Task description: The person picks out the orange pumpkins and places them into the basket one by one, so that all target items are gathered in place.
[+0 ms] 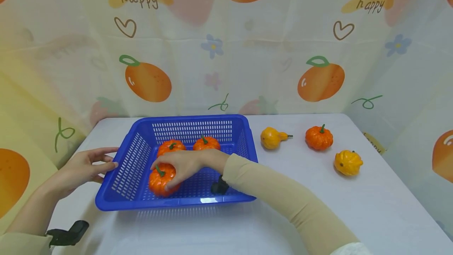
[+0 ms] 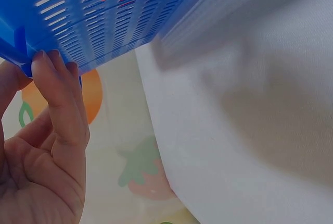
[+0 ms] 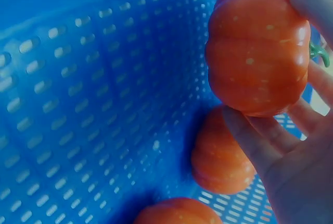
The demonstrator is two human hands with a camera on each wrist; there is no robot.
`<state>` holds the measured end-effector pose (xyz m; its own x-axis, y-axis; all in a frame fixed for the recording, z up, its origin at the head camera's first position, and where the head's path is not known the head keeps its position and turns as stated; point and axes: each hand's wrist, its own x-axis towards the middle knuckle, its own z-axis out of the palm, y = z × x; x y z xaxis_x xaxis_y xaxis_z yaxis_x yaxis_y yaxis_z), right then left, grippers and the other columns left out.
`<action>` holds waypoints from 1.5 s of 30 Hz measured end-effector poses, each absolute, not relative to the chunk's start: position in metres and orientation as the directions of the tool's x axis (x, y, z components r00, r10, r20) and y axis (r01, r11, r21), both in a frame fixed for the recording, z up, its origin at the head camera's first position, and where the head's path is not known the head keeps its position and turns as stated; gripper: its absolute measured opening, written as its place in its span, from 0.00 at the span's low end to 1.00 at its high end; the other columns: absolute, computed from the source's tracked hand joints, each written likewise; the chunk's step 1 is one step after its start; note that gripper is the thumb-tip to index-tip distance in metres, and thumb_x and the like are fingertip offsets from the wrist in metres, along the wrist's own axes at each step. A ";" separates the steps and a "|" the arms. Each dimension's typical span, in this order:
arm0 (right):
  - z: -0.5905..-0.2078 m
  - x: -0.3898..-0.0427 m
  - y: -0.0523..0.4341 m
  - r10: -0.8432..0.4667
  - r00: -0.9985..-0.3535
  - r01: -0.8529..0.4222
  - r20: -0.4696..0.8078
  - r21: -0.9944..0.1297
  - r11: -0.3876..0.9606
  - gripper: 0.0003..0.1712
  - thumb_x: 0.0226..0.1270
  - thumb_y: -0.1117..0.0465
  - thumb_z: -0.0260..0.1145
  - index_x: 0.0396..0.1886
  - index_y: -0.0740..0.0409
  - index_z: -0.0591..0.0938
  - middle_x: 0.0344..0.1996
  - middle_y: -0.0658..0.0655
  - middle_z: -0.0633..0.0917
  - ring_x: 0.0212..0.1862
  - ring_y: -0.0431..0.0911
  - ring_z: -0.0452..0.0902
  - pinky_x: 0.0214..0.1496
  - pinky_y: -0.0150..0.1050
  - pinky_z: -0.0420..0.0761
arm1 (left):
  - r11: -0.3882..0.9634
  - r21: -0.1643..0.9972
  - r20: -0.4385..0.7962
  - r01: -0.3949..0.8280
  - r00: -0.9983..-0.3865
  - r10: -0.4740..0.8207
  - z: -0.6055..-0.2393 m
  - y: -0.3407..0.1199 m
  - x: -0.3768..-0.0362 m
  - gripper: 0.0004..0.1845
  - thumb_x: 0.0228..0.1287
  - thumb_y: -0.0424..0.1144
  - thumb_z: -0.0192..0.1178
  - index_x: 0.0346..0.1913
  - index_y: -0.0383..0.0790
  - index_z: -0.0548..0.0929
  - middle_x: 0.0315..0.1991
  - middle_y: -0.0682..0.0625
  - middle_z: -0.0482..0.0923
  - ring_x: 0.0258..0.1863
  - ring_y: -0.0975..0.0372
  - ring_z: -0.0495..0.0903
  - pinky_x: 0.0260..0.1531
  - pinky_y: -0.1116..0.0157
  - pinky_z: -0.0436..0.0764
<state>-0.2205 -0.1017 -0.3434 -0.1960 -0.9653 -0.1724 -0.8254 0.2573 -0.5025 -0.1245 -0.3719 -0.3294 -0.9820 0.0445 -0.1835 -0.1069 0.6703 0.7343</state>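
A blue plastic basket [image 1: 177,204] with slotted walls stands on the white table. My left hand [image 1: 79,170] pinches its left rim between thumb and fingers; the left wrist view shows the fingertips against the basket edge [image 2: 21,60]. Inside the basket, my right hand [image 1: 185,164] grips a ribbed orange pumpkin [image 1: 161,186] with a green stem. The right wrist view has this pumpkin [image 3: 255,47] between thumb and fingers, nearer the camera than the others. Behind it in the basket sit two more orange pumpkins, one at the left [image 1: 171,145] and one at the right [image 1: 207,143], partly hidden by my right hand.
Right of the basket on the table [image 1: 301,204] lie a yellow long-necked gourd [image 1: 270,138], an orange pumpkin [image 1: 319,138] and a ribbed yellow gourd [image 1: 348,163]. A fruit-printed curtain [image 1: 240,70] hangs behind the table. Black devices sit on both wrists.
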 end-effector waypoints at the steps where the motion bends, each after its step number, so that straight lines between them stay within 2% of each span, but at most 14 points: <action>1: -0.344 -0.220 -0.102 -0.964 -0.198 -0.827 -0.176 -0.498 0.260 0.35 0.58 0.47 0.65 0.64 0.46 0.65 0.59 0.43 0.69 0.56 0.34 0.63 0.59 0.24 0.63 | 0.670 0.735 -0.184 -0.107 -0.982 0.045 -0.329 -0.372 -0.125 0.36 0.64 0.45 0.57 0.68 0.30 0.57 0.43 0.39 0.71 0.34 0.60 0.80 0.32 0.63 0.83; 9: -0.347 -0.219 -0.102 -0.953 -0.216 -0.820 -0.213 -0.490 0.296 0.34 0.57 0.48 0.66 0.63 0.44 0.66 0.59 0.43 0.69 0.55 0.34 0.64 0.58 0.25 0.65 | 0.667 0.737 -0.186 -0.109 -0.982 0.045 -0.330 -0.372 -0.125 0.36 0.63 0.45 0.57 0.68 0.30 0.57 0.42 0.39 0.71 0.34 0.61 0.80 0.32 0.63 0.83; 17: -0.350 -0.219 -0.105 -0.950 -0.206 -0.832 -0.233 -0.469 0.296 0.36 0.57 0.47 0.66 0.65 0.44 0.65 0.62 0.42 0.67 0.59 0.33 0.61 0.63 0.25 0.61 | 0.663 0.741 -0.181 -0.104 -0.982 0.049 -0.330 -0.374 -0.125 0.37 0.63 0.46 0.58 0.68 0.31 0.57 0.42 0.39 0.71 0.34 0.61 0.79 0.33 0.63 0.83; 25: -0.354 -0.220 -0.105 -0.946 -0.211 -0.819 -0.248 -0.483 0.309 0.36 0.57 0.47 0.66 0.65 0.42 0.64 0.62 0.41 0.67 0.59 0.33 0.61 0.63 0.26 0.61 | 0.657 0.747 -0.184 -0.106 -0.982 0.050 -0.329 -0.374 -0.125 0.38 0.62 0.47 0.59 0.68 0.32 0.57 0.42 0.37 0.71 0.34 0.60 0.80 0.33 0.62 0.83; 33: -0.355 -0.220 -0.104 -0.944 -0.208 -0.821 -0.257 -0.479 0.312 0.37 0.60 0.46 0.63 0.67 0.40 0.61 0.66 0.44 0.63 0.65 0.35 0.56 0.67 0.30 0.57 | 0.654 0.749 -0.184 -0.107 -0.982 0.050 -0.328 -0.373 -0.125 0.37 0.62 0.46 0.59 0.67 0.30 0.58 0.42 0.38 0.71 0.32 0.60 0.81 0.32 0.63 0.83; 45: -0.356 -0.222 -0.105 -0.935 -0.232 -0.816 -0.268 -0.469 0.337 0.38 0.60 0.44 0.62 0.68 0.36 0.59 0.65 0.46 0.61 0.64 0.37 0.57 0.66 0.32 0.60 | 0.650 0.754 -0.177 -0.096 -0.982 0.061 -0.328 -0.372 -0.125 0.35 0.64 0.43 0.58 0.67 0.28 0.57 0.40 0.40 0.72 0.30 0.61 0.81 0.31 0.63 0.83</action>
